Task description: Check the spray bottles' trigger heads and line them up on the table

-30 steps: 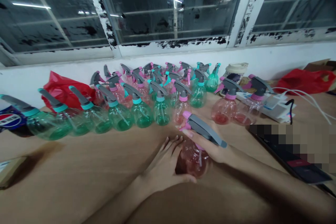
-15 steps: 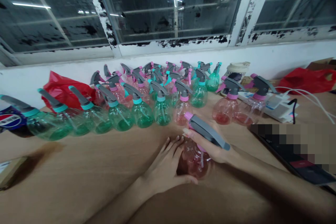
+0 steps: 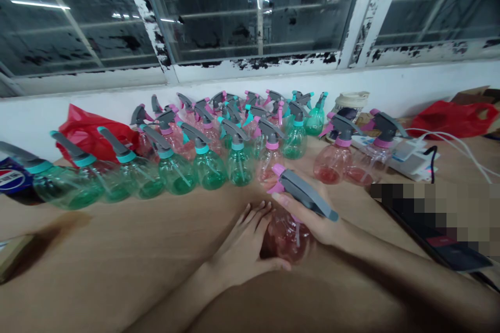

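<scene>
In the head view, a clear pink spray bottle [image 3: 289, 237] stands on the table in front of me, with a grey and pink spray head [image 3: 307, 192] on top. My left hand [image 3: 246, 244] is curved around the left side of its round body, fingers behind and thumb at the front. At the neck, my right hand [image 3: 314, 221] is closed just beneath the spray head, covering most of the collar. The pink trigger shows above that hand's fingers. Just behind stands another pink spray bottle [image 3: 269, 161].
Rows of green spray bottles [image 3: 211, 171] and pink ones stand towards the wall. Two pink bottles [image 3: 332, 164] are at the right, near a power strip [image 3: 416, 161] with white cables. A phone [image 3: 441, 239], red bags [image 3: 91, 132] and a cola bottle [image 3: 15, 182] lie around.
The spray head has shifted slightly, and its pink trigger now shows more clearly by my right fingers. Both hands stay on the bottle. The whole view has moved a little.
</scene>
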Demonstrator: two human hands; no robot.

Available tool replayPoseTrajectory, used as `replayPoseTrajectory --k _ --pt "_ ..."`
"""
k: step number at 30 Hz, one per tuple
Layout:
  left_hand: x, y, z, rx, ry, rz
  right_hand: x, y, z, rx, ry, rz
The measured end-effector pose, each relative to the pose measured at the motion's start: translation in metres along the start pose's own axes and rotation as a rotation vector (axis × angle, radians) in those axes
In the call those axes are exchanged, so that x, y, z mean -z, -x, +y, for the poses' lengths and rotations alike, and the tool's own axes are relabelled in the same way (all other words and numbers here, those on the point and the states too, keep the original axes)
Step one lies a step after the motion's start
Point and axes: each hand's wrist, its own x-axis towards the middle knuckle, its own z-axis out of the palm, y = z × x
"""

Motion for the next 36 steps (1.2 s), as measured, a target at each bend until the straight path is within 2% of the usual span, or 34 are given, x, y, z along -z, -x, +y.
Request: replayPoseTrajectory --k 9,15,20,27,36 --pt "-0.001 -0.001 -0.004 0.009 0.006 0.010 -0.002 0.002 0.000 0.050 0.040 0.014" --pt "-0.004 0.000 -0.007 0.020 -0.005 0.010 0.002 -0.001 0.000 0.046 0.048 -0.039" --pt "-0.006 0.000 -0.006 0.066 -0.068 -0.012 0.006 -0.005 -0.003 -0.012 0.037 -0.066" --pt "-0.012 -0.001 -0.014 0.133 -0.096 -0.028 0.009 -0.006 -0.008 0.005 0.056 -0.101" --pt "-0.010 -0.001 -0.011 0.121 -0.123 -0.039 0.006 -0.004 -0.002 0.045 0.090 -0.048"
